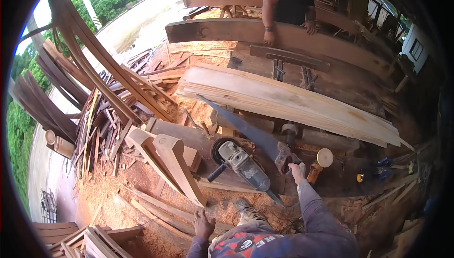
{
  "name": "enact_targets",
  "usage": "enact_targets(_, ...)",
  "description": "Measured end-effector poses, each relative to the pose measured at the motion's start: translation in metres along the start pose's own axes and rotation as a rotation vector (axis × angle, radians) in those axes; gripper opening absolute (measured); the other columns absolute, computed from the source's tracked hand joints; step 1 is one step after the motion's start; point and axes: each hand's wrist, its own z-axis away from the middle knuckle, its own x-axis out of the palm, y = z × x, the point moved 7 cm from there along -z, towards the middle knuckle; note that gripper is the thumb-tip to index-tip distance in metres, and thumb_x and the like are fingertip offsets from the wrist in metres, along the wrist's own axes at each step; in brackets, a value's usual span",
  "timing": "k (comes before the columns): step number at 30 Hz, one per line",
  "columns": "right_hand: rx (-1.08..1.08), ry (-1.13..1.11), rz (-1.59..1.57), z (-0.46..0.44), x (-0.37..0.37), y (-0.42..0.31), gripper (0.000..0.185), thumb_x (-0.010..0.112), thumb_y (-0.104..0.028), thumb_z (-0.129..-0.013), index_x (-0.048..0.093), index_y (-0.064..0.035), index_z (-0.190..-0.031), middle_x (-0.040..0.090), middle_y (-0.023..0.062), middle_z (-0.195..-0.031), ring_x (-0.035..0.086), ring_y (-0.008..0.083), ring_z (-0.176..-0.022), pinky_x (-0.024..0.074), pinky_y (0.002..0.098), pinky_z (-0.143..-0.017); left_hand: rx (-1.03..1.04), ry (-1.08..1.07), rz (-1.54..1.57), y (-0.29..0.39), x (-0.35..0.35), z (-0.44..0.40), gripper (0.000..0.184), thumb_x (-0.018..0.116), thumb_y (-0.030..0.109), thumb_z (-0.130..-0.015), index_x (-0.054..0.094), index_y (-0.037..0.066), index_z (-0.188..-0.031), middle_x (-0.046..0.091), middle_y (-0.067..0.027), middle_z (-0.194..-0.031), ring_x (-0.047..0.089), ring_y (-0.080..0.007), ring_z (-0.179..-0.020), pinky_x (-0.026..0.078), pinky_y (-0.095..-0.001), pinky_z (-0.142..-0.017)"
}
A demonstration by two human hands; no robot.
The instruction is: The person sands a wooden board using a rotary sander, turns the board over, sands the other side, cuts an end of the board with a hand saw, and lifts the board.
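My right hand (297, 172) is closed on the handle of a handsaw (253, 132), whose long dark blade points away to the upper left over the bench. My left hand (204, 225) is low in front of me with its fingers apart, holding nothing. Just beyond it stands a pale curved piece of wood (177, 168) with a rounded end. A large angle grinder (243, 163) lies on the bench between my hands. Beside my right hand is a tool with a round yellowish face and an orange handle (324, 158).
A stack of pale planks (283, 102) lies across the bench. Behind it a person in a dark shirt (291, 2) stands with hands on a long dark board (222, 30). Offcuts (101, 121) are heaped at left. Sawdust (104, 206) covers the ground. A tape measure (360, 177) lies at right.
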Motion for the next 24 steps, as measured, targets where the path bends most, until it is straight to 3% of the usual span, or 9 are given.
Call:
enact_targets(3, 0.043, 0.106, 0.195, 0.017, -0.001, -0.012, 0.053, 0.081, -0.027, -0.071, 0.067, 0.0118, -0.105, 0.071, 0.0291, -0.111, 0.067, 0.0385, -0.111, 0.0502, 0.0437, -0.092, -0.054, -0.084, 0.048, -0.014, 0.010, 0.006, 0.080, 0.078, 0.038, -0.081, 0.046, 0.003, -0.146, 0.039, -0.0336, -0.149, 0.045, -0.0510, -0.134, 0.037, -0.0557, -0.111)
enact_targets(13, 0.084, -0.049, 0.203, 0.024, -0.001, 0.011, 0.042, 0.078, -0.029, -0.070, 0.067, 0.0065, -0.090, 0.071, 0.0260, -0.099, 0.068, 0.0339, -0.095, 0.0503, 0.0449, -0.084, 0.081, -0.177, 0.054, -0.002, 0.024, 0.007, 0.074, 0.076, 0.044, -0.083, 0.052, 0.004, -0.140, 0.044, -0.0325, -0.146, 0.053, -0.0499, -0.126, 0.045, -0.0547, -0.104)
enact_targets(16, 0.025, -0.023, 0.210, 0.027, -0.005, 0.028, 0.046, 0.077, -0.029, -0.071, 0.068, 0.0076, -0.098, 0.072, 0.0258, -0.099, 0.069, 0.0352, -0.098, 0.0521, 0.0437, -0.086, 0.118, -0.218, 0.072, -0.017, 0.034, 0.009, 0.074, 0.075, 0.045, -0.083, 0.052, 0.004, -0.141, 0.047, -0.0310, -0.145, 0.055, -0.0480, -0.124, 0.047, -0.0548, -0.102)
enact_targets(18, -0.137, 0.191, 0.297, 0.033, -0.016, 0.043, 0.059, 0.077, -0.030, -0.072, 0.065, 0.0077, -0.115, 0.072, 0.0271, -0.106, 0.069, 0.0378, -0.105, 0.0535, 0.0424, -0.092, 0.145, -0.272, 0.031, -0.021, 0.040, 0.026, 0.071, 0.074, 0.045, -0.083, 0.054, 0.006, -0.139, 0.053, -0.0291, -0.139, 0.058, -0.0465, -0.121, 0.049, -0.0549, -0.099)
enact_targets(19, -0.122, 0.212, 0.282, 0.042, -0.023, 0.043, 0.059, 0.077, -0.030, -0.072, 0.065, 0.0077, -0.115, 0.072, 0.0271, -0.106, 0.069, 0.0378, -0.105, 0.0535, 0.0424, -0.092, 0.147, -0.356, 0.004, -0.026, 0.047, 0.036, 0.066, 0.072, 0.045, -0.085, 0.056, 0.007, -0.137, 0.058, -0.0281, -0.132, 0.060, -0.0475, -0.117, 0.050, -0.0554, -0.098)
enact_targets(20, -0.059, 0.112, 0.268, 0.052, -0.026, 0.048, 0.065, 0.078, -0.031, -0.072, 0.061, 0.0074, -0.123, 0.070, 0.0283, -0.112, 0.068, 0.0381, -0.109, 0.0528, 0.0420, -0.096, 0.160, -0.438, -0.048, -0.037, 0.062, 0.043, 0.060, 0.068, 0.046, -0.087, 0.059, 0.008, -0.133, 0.062, -0.0287, -0.123, 0.064, -0.0463, -0.111, 0.051, -0.0561, -0.097)
enact_targets(22, 0.027, 0.029, 0.237, 0.070, -0.027, 0.061, 0.072, 0.078, -0.031, -0.073, 0.058, 0.0071, -0.131, 0.069, 0.0294, -0.118, 0.067, 0.0385, -0.114, 0.0521, 0.0416, -0.099, 0.582, -0.827, -0.290, -0.062, 0.116, 0.054, 0.058, 0.064, 0.047, -0.089, 0.061, 0.008, -0.132, 0.064, -0.0297, -0.122, 0.066, -0.0445, -0.110, 0.051, -0.0543, -0.098)
enact_targets(23, 0.011, -0.013, 0.277, 0.077, -0.025, 0.064, 0.074, 0.079, -0.032, -0.074, 0.056, 0.0068, -0.133, 0.068, 0.0289, -0.121, 0.066, 0.0387, -0.115, 0.0514, 0.0414, -0.101, 0.595, -0.842, -0.304, -0.067, 0.118, 0.049, 0.058, 0.064, 0.047, -0.089, 0.061, 0.008, -0.132, 0.064, -0.0297, -0.122, 0.066, -0.0445, -0.110, 0.051, -0.0543, -0.098)
enact_targets(24, -0.007, -0.060, 0.324, 0.083, -0.023, 0.063, 0.076, 0.079, -0.033, -0.076, 0.054, 0.0065, -0.136, 0.067, 0.0285, -0.124, 0.066, 0.0388, -0.117, 0.0507, 0.0412, -0.102, 0.474, -0.785, -0.226, -0.072, 0.117, 0.042, 0.058, 0.063, 0.048, -0.090, 0.062, 0.007, -0.131, 0.065, -0.0294, -0.123, 0.066, -0.0438, -0.111, 0.051, -0.0528, -0.099)
